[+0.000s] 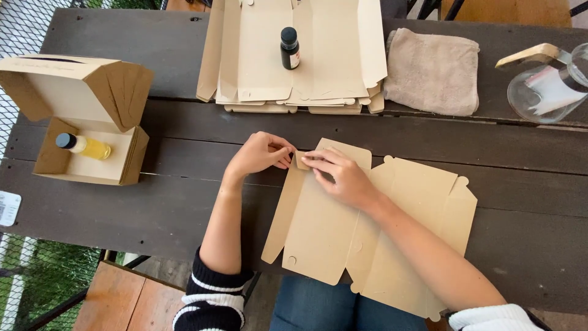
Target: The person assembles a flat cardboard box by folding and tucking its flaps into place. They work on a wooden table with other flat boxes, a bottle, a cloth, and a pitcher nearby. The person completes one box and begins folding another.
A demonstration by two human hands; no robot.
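A flat, unfolded tan cardboard box blank (398,227) lies on the dark wooden table in front of me. My left hand (260,153) and my right hand (340,175) meet at its upper left corner, both pinching a small corner tab (301,160) that is folded up. My right palm rests on the blank's left panel.
A stack of flat tan blanks (257,55) lies at the back with a dark bottle (290,48) standing on it. A folded beige towel (433,72) and a glass jar (548,83) sit at back right. An open assembled box (79,122) at left holds a yellow bottle (86,146).
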